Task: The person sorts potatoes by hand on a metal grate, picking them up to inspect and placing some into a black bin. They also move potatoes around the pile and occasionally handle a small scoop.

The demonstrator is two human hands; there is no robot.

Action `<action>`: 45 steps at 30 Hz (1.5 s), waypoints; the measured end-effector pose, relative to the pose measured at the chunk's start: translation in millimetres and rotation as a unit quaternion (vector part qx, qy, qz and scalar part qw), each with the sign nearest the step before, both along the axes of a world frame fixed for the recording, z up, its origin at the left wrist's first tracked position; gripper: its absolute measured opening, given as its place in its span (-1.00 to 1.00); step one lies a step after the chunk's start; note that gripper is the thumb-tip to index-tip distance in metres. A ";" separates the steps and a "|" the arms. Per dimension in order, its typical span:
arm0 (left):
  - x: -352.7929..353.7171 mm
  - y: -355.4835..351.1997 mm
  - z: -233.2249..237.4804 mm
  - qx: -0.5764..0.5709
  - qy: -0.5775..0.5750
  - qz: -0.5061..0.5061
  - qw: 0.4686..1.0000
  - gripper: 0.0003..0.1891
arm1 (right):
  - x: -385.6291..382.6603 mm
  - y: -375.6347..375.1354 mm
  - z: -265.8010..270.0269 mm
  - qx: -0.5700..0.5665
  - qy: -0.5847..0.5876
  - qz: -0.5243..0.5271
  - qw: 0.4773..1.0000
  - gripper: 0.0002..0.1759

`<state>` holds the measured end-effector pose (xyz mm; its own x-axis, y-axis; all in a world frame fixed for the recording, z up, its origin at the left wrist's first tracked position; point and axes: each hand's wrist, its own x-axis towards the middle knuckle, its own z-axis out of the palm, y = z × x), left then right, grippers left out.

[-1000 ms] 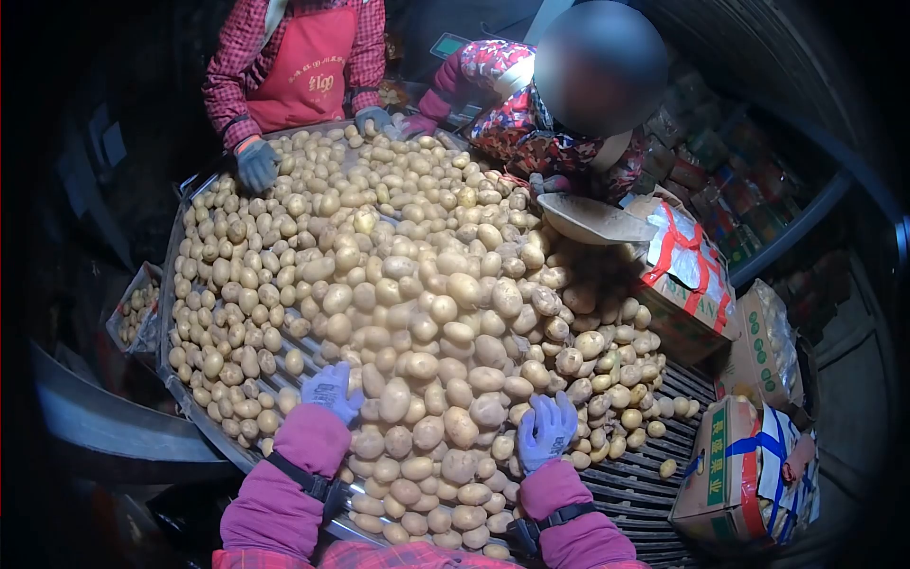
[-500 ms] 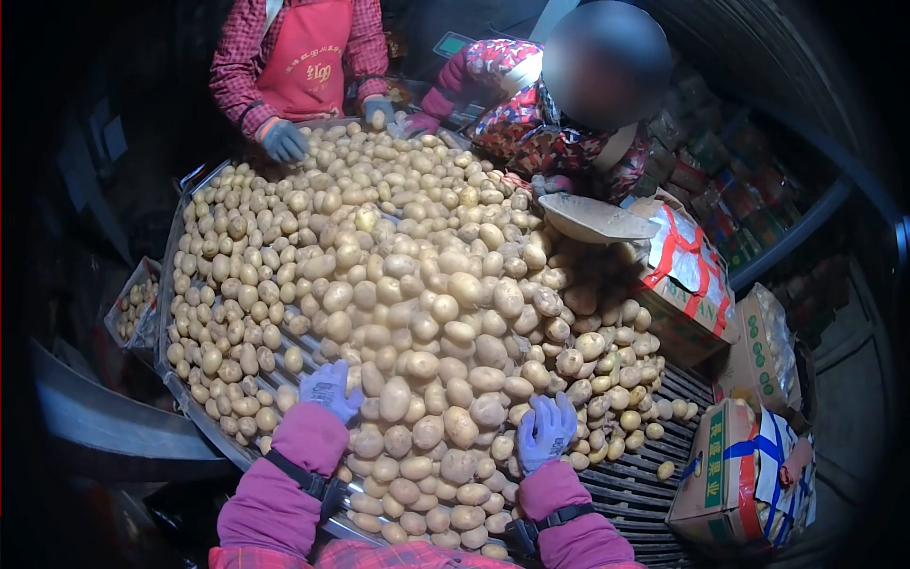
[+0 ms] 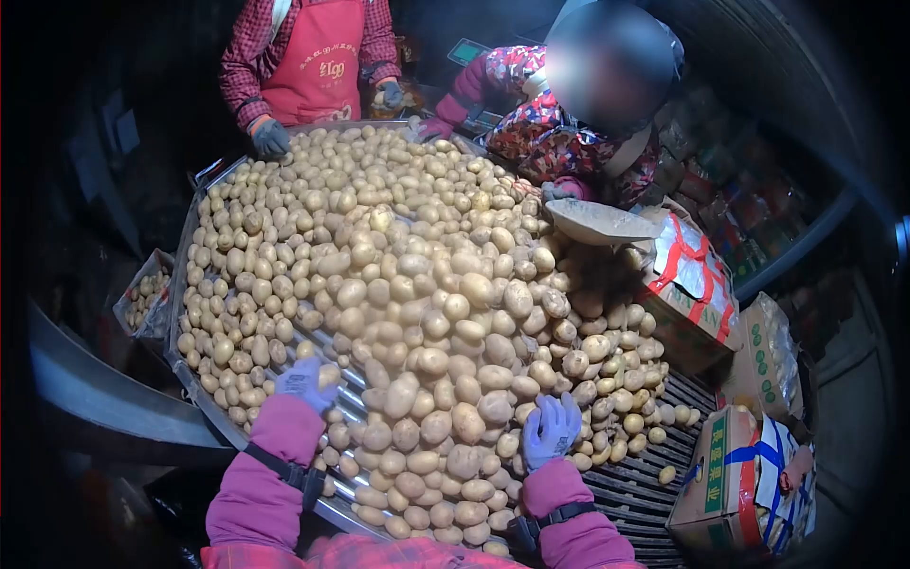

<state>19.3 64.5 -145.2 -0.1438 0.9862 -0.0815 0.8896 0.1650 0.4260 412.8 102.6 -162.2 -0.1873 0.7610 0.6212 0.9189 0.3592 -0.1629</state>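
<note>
The left hand has slid outward from the thick of the potato heap toward the edge of the roller table, so a strip of bare rollers now shows just past its fingertips. Its gloved fingers curl against a small potato. Whether they really grip it I cannot tell. That potato lies at the fingertips on the heap side, touching the glove. It looks nearly round, and its long axis seems to run away from the fingers toward the pile. The right hand stays where it was, fingers spread and lying flat on the potatoes beneath them, holding nothing. Far beyond the fingers, a co-worker's gloved hand rests at the far rim.
</note>
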 end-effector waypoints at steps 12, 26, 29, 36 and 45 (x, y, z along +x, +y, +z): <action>-40.5 5.5 -97.4 0.183 0.027 0.096 0.978 -0.53 | 9.0 11.4 -14.8 0.048 -0.027 0.001 0.998 -0.71; 47.6 -69.5 4.4 0.039 -0.053 -0.116 0.991 -0.38 | 6.2 5.6 -11.2 0.009 -0.056 0.005 0.998 -0.73; 1.7 -73.0 -25.7 0.100 0.096 -0.111 0.984 -0.47 | 8.5 5.0 -13.7 0.000 -0.045 -0.003 0.999 -0.72; -63.8 -63.2 -38.5 0.195 0.178 -0.111 0.958 -0.71 | 4.7 5.5 -10.8 0.023 -0.051 0.016 0.998 -0.74; 59.3 -82.8 -20.5 0.086 -0.058 -0.171 0.980 -0.73 | 6.4 5.0 -7.7 -0.008 -0.056 0.010 0.998 -0.73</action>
<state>78.6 -18.3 -165.7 0.1980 0.9757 0.0943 0.8245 -0.2178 0.5223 419.2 107.6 -169.9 -0.2709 0.7653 0.5839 0.9240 0.3768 -0.0652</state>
